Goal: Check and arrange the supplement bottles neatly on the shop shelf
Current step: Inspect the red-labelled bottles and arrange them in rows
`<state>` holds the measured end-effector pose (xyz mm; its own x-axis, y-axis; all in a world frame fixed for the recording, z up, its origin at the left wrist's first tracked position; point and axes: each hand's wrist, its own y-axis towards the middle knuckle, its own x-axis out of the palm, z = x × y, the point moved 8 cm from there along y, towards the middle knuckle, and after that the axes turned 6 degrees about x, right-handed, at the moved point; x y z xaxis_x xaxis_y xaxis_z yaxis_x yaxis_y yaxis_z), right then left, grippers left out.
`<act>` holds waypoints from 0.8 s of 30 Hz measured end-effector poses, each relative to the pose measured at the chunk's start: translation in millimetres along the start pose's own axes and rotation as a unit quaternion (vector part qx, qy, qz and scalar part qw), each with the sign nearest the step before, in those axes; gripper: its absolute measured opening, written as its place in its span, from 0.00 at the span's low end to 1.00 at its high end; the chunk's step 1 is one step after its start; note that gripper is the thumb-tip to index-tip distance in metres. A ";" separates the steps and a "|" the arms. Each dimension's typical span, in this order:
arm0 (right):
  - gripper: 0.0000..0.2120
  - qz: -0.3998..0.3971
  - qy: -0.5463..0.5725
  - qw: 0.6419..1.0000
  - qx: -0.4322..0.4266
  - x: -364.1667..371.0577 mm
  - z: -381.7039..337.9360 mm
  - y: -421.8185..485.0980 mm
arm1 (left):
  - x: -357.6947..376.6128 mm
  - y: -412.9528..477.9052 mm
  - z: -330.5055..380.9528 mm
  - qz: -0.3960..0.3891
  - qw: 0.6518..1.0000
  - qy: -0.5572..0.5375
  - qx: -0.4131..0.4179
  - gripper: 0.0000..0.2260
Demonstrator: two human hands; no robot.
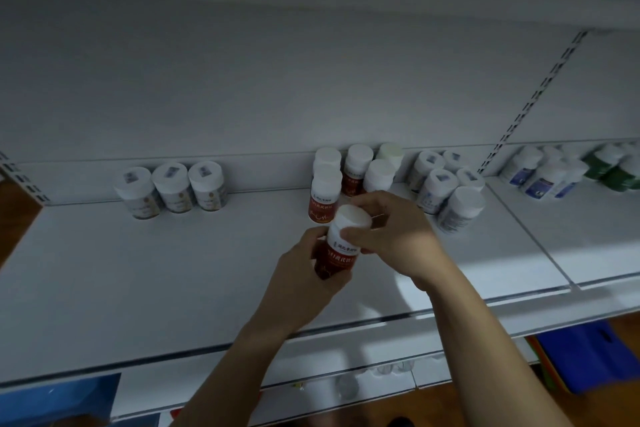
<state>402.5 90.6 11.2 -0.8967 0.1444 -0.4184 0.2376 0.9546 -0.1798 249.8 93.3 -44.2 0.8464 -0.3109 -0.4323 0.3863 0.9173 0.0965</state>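
Currently both hands are holding one red-label bottle [341, 250] in the air just above the shelf [156, 270], in front of the matching red-label group [323, 199] standing at the back. The left hand [298, 274] is wrapping the lower body, fingers curled round the label. The right hand [391, 232] is pinching the top just under the white cap [351, 215], thumb on the front. The bottle is sitting roughly upright, slightly tilted, label facing the camera. It is looking like small rigid plastic: probably light, unlikely to crush, glossy label maybe a bit slick. Gripping mid-body is likely safer than the cap, which could turn. Three pale-label bottles [173, 189] are standing well apart on the left, and blue-and-white bottles [446, 191] are standing just right of the red group.
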 end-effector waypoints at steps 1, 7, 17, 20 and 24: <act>0.16 0.006 -0.010 1.000 -0.003 -2.2 0.0 4.6 | 0.7 3.6 -2.2 -0.008 1.000 0.011 -0.003 0.25; 0.17 0.096 -0.192 0.974 -0.069 -22.9 -19.4 37.7 | -8.6 19.2 -16.3 -0.073 0.990 0.115 -0.036 0.26; 0.21 0.097 -0.419 0.895 -0.118 -12.5 -26.6 84.6 | -15.8 25.5 -15.7 -0.106 0.980 0.164 -0.029 0.25; 0.22 0.099 -0.409 0.898 -0.124 -12.1 -26.4 91.8 | -17.0 25.9 -15.1 -0.101 0.979 0.177 -0.027 0.25; 0.23 0.091 -0.428 0.889 -0.132 -11.0 -27.2 94.5 | -19.9 28.4 -9.7 -0.087 0.975 0.205 -0.017 0.25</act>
<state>424.6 186.3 23.1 -0.2122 0.1601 -0.9640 0.1528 0.9798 0.1291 240.3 127.9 -41.5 0.5497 -0.3433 -0.7616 0.4922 0.8697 -0.0368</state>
